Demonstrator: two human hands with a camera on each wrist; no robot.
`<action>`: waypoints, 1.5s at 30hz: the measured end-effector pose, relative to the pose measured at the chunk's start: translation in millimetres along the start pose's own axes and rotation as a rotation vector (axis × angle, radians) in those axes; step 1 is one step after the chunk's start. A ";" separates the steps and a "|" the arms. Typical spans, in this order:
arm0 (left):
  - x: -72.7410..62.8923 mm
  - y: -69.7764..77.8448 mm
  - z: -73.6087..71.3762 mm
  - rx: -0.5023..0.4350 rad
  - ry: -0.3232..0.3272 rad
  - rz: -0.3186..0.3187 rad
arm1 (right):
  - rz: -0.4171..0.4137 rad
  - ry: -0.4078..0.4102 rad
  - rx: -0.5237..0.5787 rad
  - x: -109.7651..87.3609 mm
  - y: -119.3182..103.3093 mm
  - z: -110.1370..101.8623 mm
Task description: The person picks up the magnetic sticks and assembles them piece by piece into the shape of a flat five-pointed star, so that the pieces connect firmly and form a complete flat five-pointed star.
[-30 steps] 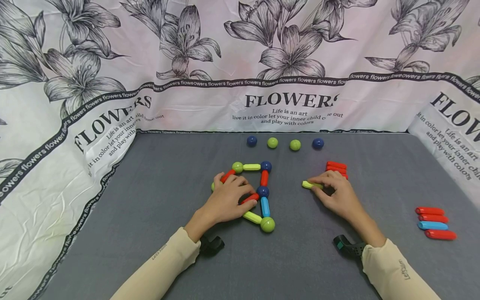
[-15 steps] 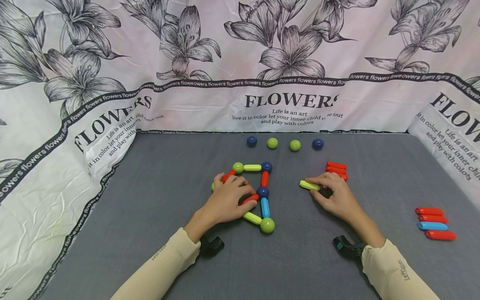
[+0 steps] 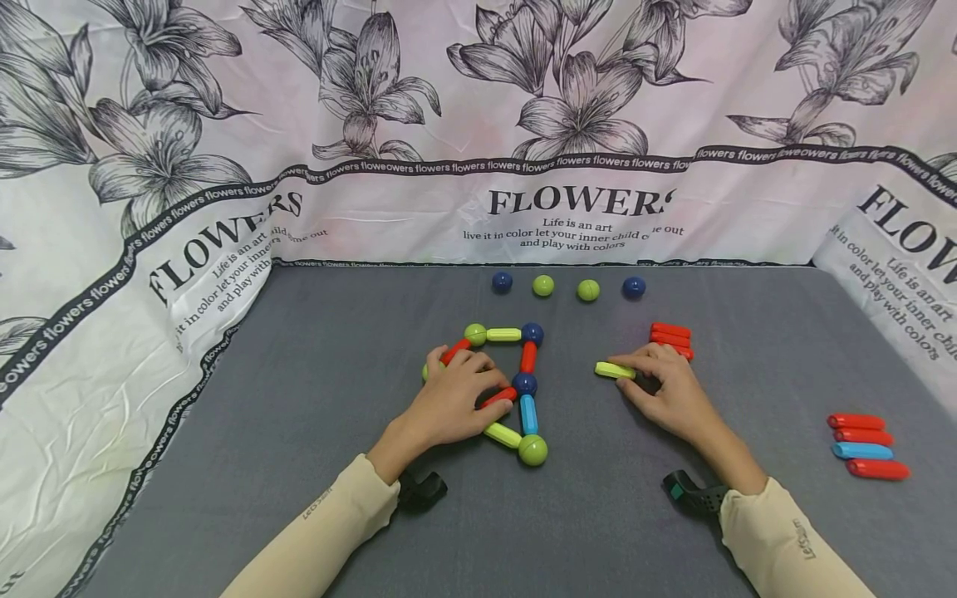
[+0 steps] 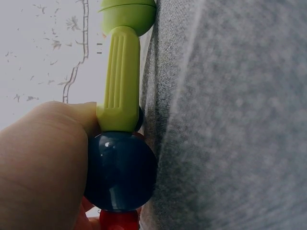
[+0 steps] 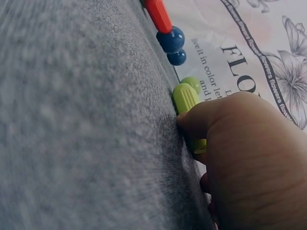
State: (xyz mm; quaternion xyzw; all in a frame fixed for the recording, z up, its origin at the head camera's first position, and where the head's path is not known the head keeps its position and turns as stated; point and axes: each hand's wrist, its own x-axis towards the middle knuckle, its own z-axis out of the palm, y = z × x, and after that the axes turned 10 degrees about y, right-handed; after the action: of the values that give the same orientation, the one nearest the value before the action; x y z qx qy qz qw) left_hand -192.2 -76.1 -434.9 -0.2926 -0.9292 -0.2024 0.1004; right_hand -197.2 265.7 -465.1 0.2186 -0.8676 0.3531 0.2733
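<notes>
A frame of magnetic rods and balls lies left of the middle in the head view, with a red rod (image 3: 527, 358), a light blue rod (image 3: 528, 414) and a green ball (image 3: 533, 451). My left hand (image 3: 456, 399) grips its left part and hides some of it. Close up in the left wrist view, the thumb lies against a dark blue ball (image 4: 122, 170) and a yellow-green rod (image 4: 120, 79). To the right, my right hand (image 3: 669, 384) pinches a loose yellow-green magnetic rod (image 3: 615, 370) between thumb and fingers, low over the table and apart from the frame.
Behind the frame stand two dark blue balls (image 3: 634, 288) and two green balls (image 3: 543, 286) in a row. Red rods (image 3: 670, 330) lie just beyond my right hand. Farther right sit several rods (image 3: 863, 449), red and light blue. A flower-printed cloth (image 3: 568, 208) borders the grey table (image 3: 598, 515).
The right hand has shifted the yellow-green rod slightly left, and more of the rod shows beyond the fingertips. The left hand stays put on the frame.
</notes>
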 end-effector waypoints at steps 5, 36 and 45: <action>-1.7 -0.2 0.9 -0.002 -0.008 -0.008 | 0.003 -0.005 0.000 -1.7 -0.3 1.6; 2.9 -2.1 -1.1 0.007 -0.023 0.012 | 0.072 -0.160 0.148 16.1 -25.0 29.8; 2.1 -2.7 -1.9 0.010 -0.025 0.013 | 0.088 -0.164 0.186 14.6 -35.7 39.8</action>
State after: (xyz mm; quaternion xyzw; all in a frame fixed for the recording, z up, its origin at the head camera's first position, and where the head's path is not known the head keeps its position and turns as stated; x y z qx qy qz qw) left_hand -195.4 -77.9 -433.4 -0.3007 -0.9294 -0.1936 0.0916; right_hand -200.5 210.4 -462.3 0.2327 -0.8593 0.4247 0.1642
